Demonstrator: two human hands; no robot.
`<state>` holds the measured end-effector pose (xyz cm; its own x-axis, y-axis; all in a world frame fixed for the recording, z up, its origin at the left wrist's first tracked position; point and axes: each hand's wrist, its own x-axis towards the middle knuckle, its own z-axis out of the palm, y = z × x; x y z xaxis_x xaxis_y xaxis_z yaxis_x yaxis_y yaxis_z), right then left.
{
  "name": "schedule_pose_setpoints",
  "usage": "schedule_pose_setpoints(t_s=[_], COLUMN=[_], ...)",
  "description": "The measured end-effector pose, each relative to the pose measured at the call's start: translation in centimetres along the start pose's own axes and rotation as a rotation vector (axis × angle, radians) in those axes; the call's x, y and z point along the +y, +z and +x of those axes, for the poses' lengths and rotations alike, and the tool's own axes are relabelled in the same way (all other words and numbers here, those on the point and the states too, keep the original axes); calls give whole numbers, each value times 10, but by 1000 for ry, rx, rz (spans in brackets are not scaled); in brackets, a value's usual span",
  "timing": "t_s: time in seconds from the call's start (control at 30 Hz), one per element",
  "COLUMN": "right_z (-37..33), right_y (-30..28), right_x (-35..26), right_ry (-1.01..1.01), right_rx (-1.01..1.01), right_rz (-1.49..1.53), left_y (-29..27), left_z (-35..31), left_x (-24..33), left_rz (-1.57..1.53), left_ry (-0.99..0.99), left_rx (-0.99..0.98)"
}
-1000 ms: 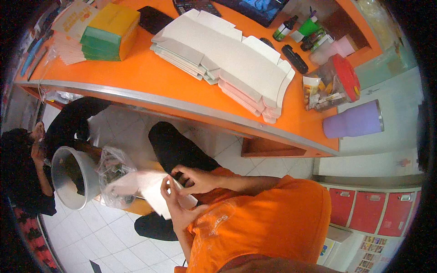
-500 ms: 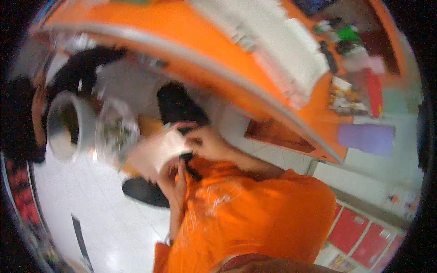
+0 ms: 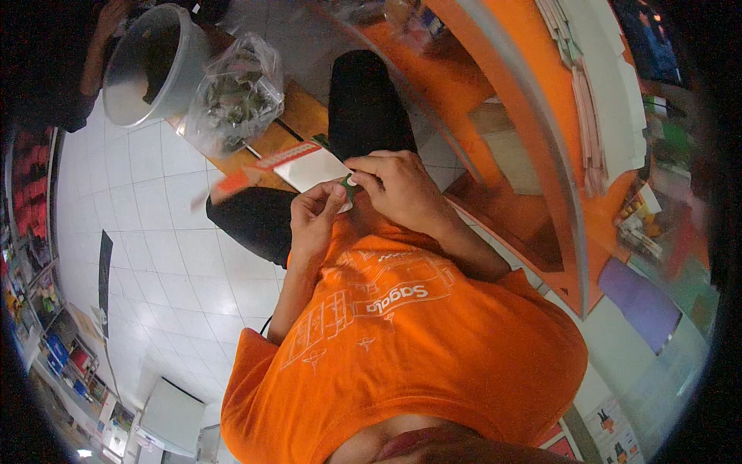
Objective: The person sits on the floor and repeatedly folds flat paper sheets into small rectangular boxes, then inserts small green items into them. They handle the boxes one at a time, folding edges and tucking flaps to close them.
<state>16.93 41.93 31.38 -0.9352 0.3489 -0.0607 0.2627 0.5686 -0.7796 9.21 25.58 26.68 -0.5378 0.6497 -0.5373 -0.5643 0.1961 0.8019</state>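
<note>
My left hand (image 3: 313,216) is closed, thumb against fingertips, over my lap. It pinches a small green strip (image 3: 348,187) with a pale end. From the other side, the closed thumb and fingers of my right hand (image 3: 406,192) meet the same strip. Just beyond them a flat white piece with a red patterned edge (image 3: 313,168), like a card or packet, slants above my knees. Part of it is hidden behind my hands. Off its far left end an orange-red shape (image 3: 236,182) is smeared by motion, and its kind is unclear.
Beyond my knees a clear plastic bag of green leafy stuff (image 3: 239,97) rests on a low wooden bench (image 3: 297,116). Next to it is a translucent bucket (image 3: 124,93), beside another person's arm (image 3: 97,54). An orange counter (image 3: 533,77) curves along my right, with a purple sheet (image 3: 638,301) near its end.
My view has turned, and the counter now stands farther right. The white piece appears farther from my left hand, and both hands' fingertips have come together on the green strip.
</note>
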Motion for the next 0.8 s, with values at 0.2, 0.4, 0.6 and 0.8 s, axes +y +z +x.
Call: schedule_pose_setpoints(t_s=[0.2,0.4,0.6,0.8], right_z=[-8,-12,-12,-13], right_y=[5,8,9,10], right_x=[-1,-3,-7,-5], right_ry=[75,257,252,280], right_rx=[0,14,24,58], right_rz=[72,238,253,238], left_y=[-6,5,13,11], left_z=[-1,-7,-8,-4], left_x=[-20,-15,-18,-20], left_rz=[-118,5,-88,-61], left_ry=[19,59,150,126], left_rx=[-53,72,123,126])
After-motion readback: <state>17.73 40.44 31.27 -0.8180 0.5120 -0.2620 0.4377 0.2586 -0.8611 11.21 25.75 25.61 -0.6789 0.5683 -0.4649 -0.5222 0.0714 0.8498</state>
